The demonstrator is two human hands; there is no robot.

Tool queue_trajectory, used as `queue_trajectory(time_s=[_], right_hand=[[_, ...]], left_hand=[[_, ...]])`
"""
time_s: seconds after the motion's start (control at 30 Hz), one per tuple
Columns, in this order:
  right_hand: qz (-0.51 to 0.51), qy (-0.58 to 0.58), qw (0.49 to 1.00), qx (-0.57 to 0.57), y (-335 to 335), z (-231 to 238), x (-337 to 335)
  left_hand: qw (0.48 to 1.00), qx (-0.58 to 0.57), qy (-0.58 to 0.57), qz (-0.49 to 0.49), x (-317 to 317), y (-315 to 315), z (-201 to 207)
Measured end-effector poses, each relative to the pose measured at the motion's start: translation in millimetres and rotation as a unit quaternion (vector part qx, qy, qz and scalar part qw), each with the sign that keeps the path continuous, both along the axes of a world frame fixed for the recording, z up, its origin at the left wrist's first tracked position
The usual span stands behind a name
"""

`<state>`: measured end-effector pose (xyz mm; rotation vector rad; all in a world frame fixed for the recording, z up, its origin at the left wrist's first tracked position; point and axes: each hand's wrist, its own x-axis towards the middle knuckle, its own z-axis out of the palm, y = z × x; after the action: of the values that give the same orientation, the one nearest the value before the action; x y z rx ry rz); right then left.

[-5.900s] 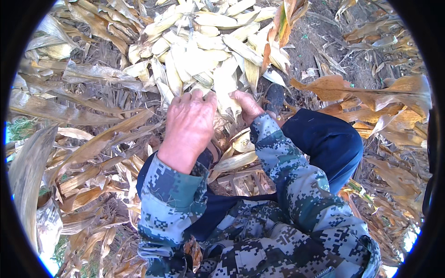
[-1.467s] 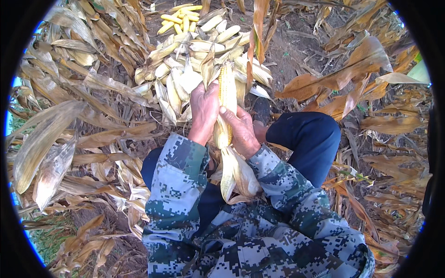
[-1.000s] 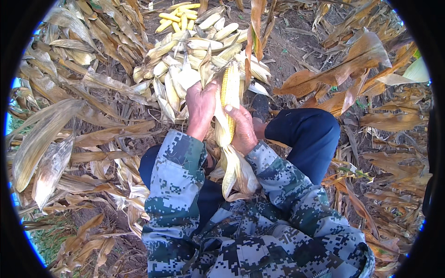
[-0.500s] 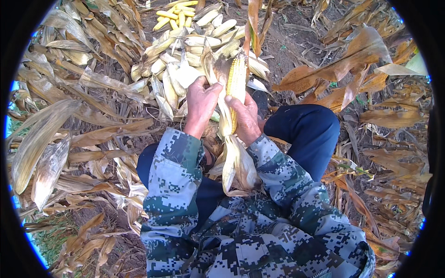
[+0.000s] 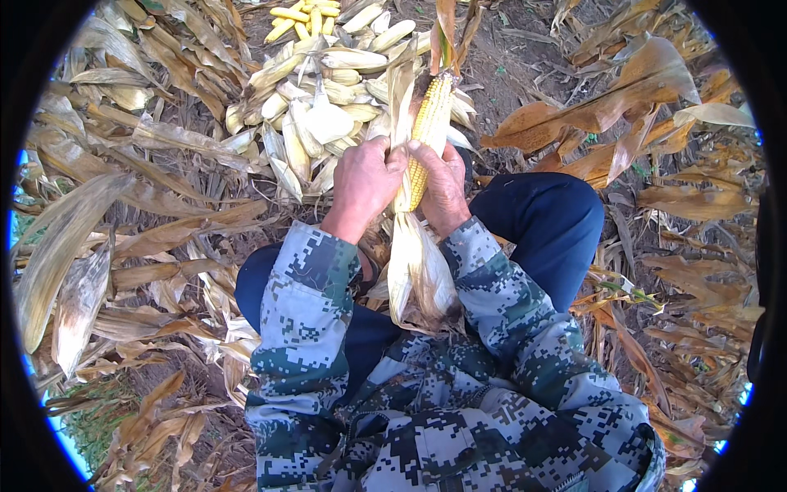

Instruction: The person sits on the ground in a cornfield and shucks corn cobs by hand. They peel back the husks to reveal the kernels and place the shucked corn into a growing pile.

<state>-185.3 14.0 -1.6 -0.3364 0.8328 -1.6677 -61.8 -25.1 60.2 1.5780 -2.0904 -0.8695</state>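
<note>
A yellow ear of corn (image 5: 432,115) leans upright in front of me, its kernels bare along the upper part. My right hand (image 5: 441,182) is wrapped round its lower right side, thumb across the kernels. On its left, my left hand (image 5: 366,180) is closed on a strip of pale dry husk (image 5: 401,107) that runs up beside the ear. Peeled husk (image 5: 420,271) hangs below the ear toward my lap. The fingertips of my left hand are partly hidden.
A heap of corn in pale husks (image 5: 299,139) lies beyond my hands, with several bare yellow ears (image 5: 303,16) behind it. Dry corn leaves (image 5: 598,107) cover the ground on both sides. My bent knee (image 5: 566,213) in dark trousers rises at the right.
The ear has shifted slightly right and tilts more to the right. My left hand has moved a little to the right, with the husk strip pulled away from the kernels.
</note>
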Motion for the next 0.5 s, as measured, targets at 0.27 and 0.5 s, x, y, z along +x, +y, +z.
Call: queue_trajectory(time_s=[0.27, 0.5], right_hand=[[-0.028, 0.067, 0.997, 0.026, -4.3, 7.8, 6.0], [-0.044, 0.103, 0.992, 0.058, -13.8, -2.7, 7.1]], left_hand=[[0.986, -0.067, -0.147, -0.041, 0.2, 2.7, -5.5], [0.982, -0.085, -0.168, -0.024, -2.7, 2.6, -11.0]])
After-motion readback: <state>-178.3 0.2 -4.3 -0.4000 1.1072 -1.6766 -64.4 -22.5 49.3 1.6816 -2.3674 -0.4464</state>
